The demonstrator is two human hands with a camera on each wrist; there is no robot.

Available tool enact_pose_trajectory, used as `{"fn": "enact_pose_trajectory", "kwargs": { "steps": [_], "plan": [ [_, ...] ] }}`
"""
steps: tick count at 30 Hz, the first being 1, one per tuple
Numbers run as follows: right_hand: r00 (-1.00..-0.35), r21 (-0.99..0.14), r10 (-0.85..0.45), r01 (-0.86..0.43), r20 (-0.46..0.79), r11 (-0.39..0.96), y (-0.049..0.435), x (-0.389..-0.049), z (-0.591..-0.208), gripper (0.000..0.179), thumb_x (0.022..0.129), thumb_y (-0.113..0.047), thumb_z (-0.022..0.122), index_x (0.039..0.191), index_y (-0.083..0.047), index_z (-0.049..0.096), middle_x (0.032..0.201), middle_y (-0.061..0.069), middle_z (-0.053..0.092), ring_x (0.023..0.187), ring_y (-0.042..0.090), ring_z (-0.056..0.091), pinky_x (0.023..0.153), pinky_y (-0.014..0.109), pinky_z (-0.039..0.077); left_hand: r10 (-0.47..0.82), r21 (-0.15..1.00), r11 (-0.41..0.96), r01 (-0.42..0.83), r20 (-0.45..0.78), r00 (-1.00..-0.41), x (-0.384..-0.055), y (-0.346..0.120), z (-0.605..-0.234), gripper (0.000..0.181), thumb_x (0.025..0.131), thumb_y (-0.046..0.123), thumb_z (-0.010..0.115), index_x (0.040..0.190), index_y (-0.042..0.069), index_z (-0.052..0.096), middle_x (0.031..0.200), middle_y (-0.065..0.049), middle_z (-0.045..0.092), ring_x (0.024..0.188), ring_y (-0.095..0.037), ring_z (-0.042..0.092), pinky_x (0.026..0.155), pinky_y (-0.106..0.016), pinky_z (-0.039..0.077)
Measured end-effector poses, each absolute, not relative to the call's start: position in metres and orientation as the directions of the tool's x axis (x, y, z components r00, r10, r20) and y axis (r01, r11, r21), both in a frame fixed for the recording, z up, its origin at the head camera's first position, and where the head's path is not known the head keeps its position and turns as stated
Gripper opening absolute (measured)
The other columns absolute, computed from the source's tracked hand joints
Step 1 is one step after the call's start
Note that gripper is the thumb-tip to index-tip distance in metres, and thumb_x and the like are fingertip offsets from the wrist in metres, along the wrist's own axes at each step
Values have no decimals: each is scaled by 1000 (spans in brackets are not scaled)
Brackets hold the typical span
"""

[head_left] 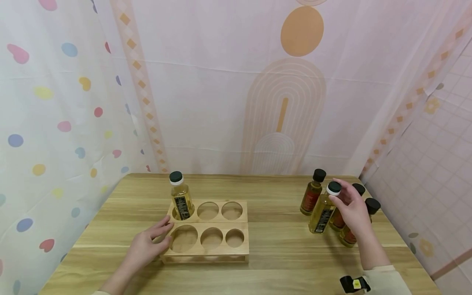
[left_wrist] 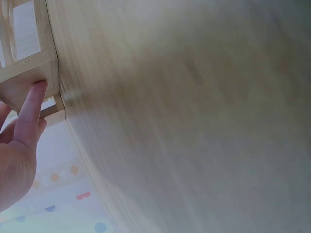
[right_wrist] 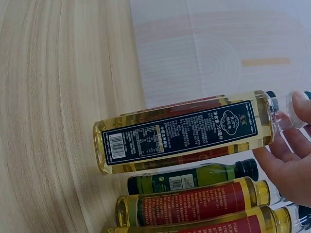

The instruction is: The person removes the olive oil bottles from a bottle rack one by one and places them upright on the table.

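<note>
My right hand (head_left: 352, 207) pinches the white-collared neck of a clear oil bottle (head_left: 321, 215) with a dark green cap. In the right wrist view this oil bottle shows a black label with a barcode, and thumb and fingers sit at its neck. At the left of the table is a wooden rack (head_left: 191, 222) with two stepped rows of round holes. A similar oil bottle (head_left: 182, 200) stands in its back left hole. My left hand (head_left: 145, 246) touches the rack's left side with extended fingers; the left wrist view shows a fingertip (left_wrist: 40, 87) against the side panel.
Around the held bottle stand several black-capped bottles, one at the back left (head_left: 312, 196) and one at the right (head_left: 372, 207). A smaller green bottle (right_wrist: 189, 177) lies among them in the right wrist view. Patterned curtains (head_left: 206, 102) rise behind the wooden table (head_left: 273, 262).
</note>
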State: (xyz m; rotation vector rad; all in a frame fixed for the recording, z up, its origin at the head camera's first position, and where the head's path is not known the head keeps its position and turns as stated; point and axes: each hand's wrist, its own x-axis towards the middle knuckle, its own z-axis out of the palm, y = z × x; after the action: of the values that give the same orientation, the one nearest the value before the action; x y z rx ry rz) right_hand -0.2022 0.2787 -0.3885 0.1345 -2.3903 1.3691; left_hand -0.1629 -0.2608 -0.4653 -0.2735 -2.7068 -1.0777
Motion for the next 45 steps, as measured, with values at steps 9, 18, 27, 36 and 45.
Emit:
{"fn": "enact_pose_trajectory", "kwargs": {
  "steps": [9, 18, 27, 36, 45],
  "plan": [
    [-932, -810, 79, -264, 355, 523, 280, -200, -386, 51, 96, -1, 62, 144, -1, 45, 126, 27, 58, 94, -15, 50, 78, 6, 43, 101, 658, 708, 258, 267, -958, -162, -261, -464, 38, 87, 13, 74, 123, 1, 68, 142, -12, 53, 126, -39, 52, 98, -47, 41],
    [-914, -716, -14, -328, 406, 616, 282, -199, -377, 54, 95, -8, 66, 144, 1, 44, 132, 27, 55, 115, 30, 60, 89, 23, 49, 94, 656, 709, 259, 276, -956, -162, -262, -466, 38, 87, 14, 74, 123, 2, 69, 142, -10, 54, 126, -36, 53, 96, -21, 39],
    [-858, -506, -127, -405, 497, 761, 276, -206, -365, 51, 91, -10, 72, 137, 2, 54, 134, 27, 54, 122, 47, 49, 96, 63, 39, 96, 645, 712, 277, 302, -948, -163, -262, -469, 37, 86, 12, 75, 121, 2, 70, 141, -10, 55, 124, -35, 54, 94, -13, 35],
    [-817, -432, -243, -500, 523, 751, 256, -214, -346, 48, 88, -7, 74, 133, 4, 58, 128, 24, 61, 119, 43, 54, 97, 59, 41, 90, 655, 710, 259, 281, -956, -163, -261, -467, 38, 86, 13, 75, 123, 2, 69, 142, -10, 54, 125, -36, 53, 95, -13, 34],
    [-752, -381, -332, -599, 569, 705, 229, -219, -347, 50, 85, -5, 77, 132, 1, 60, 122, 19, 65, 115, 39, 58, 96, 56, 44, 89, 664, 703, 254, 272, -958, -163, -262, -468, 38, 87, 13, 74, 123, 2, 69, 143, -10, 53, 126, -37, 52, 96, -14, 34]
  ]
}}
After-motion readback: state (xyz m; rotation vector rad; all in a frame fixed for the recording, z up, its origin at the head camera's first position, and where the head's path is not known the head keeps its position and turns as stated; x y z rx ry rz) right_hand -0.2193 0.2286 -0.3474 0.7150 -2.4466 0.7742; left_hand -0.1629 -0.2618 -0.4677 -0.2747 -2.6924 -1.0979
